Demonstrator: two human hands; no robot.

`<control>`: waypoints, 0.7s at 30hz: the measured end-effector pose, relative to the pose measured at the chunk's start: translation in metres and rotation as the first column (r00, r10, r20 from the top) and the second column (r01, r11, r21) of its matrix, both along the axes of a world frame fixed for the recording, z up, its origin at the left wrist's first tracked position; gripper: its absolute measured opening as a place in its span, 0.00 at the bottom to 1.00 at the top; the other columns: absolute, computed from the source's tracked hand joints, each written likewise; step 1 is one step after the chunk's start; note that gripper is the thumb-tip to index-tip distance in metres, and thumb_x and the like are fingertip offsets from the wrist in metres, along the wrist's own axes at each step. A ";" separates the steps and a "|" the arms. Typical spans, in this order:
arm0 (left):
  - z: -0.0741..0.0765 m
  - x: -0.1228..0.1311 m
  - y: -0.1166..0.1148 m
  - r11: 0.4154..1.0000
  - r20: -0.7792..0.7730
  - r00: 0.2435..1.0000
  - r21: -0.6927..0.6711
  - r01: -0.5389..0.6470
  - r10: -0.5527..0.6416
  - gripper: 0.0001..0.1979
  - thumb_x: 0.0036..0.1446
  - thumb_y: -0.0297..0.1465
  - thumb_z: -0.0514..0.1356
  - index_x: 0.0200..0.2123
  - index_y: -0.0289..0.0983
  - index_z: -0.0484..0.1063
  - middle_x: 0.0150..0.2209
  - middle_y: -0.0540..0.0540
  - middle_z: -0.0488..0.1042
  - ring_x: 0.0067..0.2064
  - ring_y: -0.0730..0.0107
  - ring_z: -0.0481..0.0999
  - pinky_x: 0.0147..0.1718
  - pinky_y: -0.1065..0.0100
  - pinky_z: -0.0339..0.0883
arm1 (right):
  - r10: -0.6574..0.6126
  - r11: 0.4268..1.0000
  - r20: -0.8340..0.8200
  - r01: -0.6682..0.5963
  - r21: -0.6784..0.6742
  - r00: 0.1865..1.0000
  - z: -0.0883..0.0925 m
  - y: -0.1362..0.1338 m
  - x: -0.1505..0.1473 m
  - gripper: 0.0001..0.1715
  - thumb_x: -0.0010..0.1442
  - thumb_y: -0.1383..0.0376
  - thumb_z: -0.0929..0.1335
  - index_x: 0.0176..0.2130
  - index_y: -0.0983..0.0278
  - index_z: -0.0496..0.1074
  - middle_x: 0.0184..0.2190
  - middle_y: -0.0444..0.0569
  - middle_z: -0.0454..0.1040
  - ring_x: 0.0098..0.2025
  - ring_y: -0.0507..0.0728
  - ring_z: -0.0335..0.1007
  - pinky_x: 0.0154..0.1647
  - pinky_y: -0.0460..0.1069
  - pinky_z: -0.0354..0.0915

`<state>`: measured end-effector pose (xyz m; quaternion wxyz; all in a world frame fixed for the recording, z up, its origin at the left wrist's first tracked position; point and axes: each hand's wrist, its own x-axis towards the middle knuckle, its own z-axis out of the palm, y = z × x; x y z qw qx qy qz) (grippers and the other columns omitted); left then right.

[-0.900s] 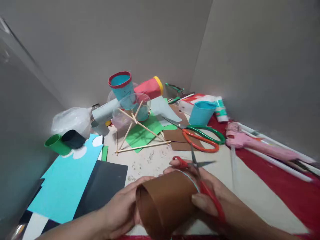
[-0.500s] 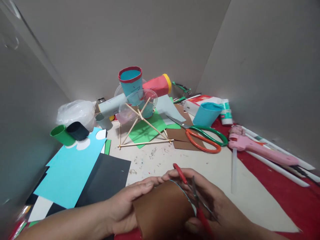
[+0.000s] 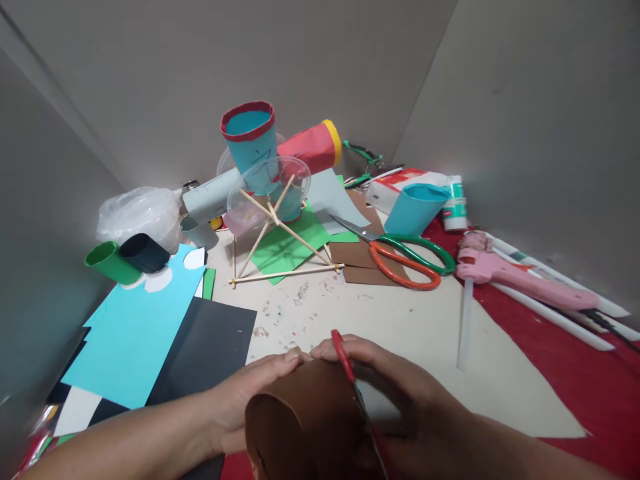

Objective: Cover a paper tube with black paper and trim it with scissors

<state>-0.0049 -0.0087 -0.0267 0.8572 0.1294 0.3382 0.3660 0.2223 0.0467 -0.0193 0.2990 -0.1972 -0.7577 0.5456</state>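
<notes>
Bench (image 3: 530,347) spreads behind a brown paper tube (image 3: 315,400) held low in front; the left hand (image 3: 245,393) wraps half-curled fingers around it, the right hand (image 3: 415,393) bends its fingers over tube and red-handled scissors (image 3: 343,357).

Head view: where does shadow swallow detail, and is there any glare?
Head view: the right hand, red-handled scissors and brown tube darken toward the bottom edge, hiding detail; the stick frame shadows the green sheet. Head view: soft sheen on the plastic bag, no harsh glare.
</notes>
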 end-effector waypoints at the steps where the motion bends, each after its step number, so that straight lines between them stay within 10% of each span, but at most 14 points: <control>1: 0.000 0.000 -0.001 1.000 0.004 1.000 0.000 0.015 -0.015 0.22 0.57 0.42 0.68 0.49 0.33 0.80 0.41 0.41 0.82 0.42 0.65 0.80 0.47 0.67 0.69 | 0.006 1.000 0.007 -0.007 0.018 1.000 -0.001 0.000 0.001 0.48 0.47 0.81 0.74 0.61 0.50 0.63 0.52 0.48 0.73 0.57 0.62 0.72 0.53 0.51 0.71; 9: 0.016 0.003 0.000 0.989 0.055 0.993 0.106 0.102 -0.108 0.27 0.55 0.43 0.70 0.53 0.33 0.77 0.47 0.38 0.81 0.44 0.67 0.81 0.46 0.73 0.69 | 0.134 0.988 -0.009 -0.133 0.080 0.991 -0.001 0.003 0.003 0.45 0.45 0.82 0.70 0.57 0.54 0.64 0.50 0.48 0.71 0.52 0.59 0.71 0.54 0.53 0.69; 17: 0.020 0.003 -0.003 0.993 0.025 0.995 0.061 0.097 -0.098 0.26 0.52 0.45 0.71 0.44 0.28 0.81 0.37 0.38 0.83 0.38 0.66 0.82 0.42 0.70 0.71 | 0.052 0.991 -0.003 -0.051 0.127 0.999 0.010 0.003 0.003 0.21 0.50 0.72 0.74 0.41 0.56 0.69 0.38 0.45 0.73 0.40 0.57 0.73 0.41 0.50 0.70; 21: 0.021 0.001 -0.002 0.997 0.007 0.998 0.049 0.062 -0.063 0.25 0.52 0.44 0.72 0.44 0.29 0.81 0.38 0.38 0.83 0.37 0.65 0.82 0.43 0.68 0.70 | -0.040 0.996 -0.030 0.042 0.077 0.999 0.011 0.002 0.004 0.31 0.53 0.66 0.76 0.54 0.53 0.67 0.45 0.48 0.76 0.44 0.59 0.75 0.43 0.50 0.72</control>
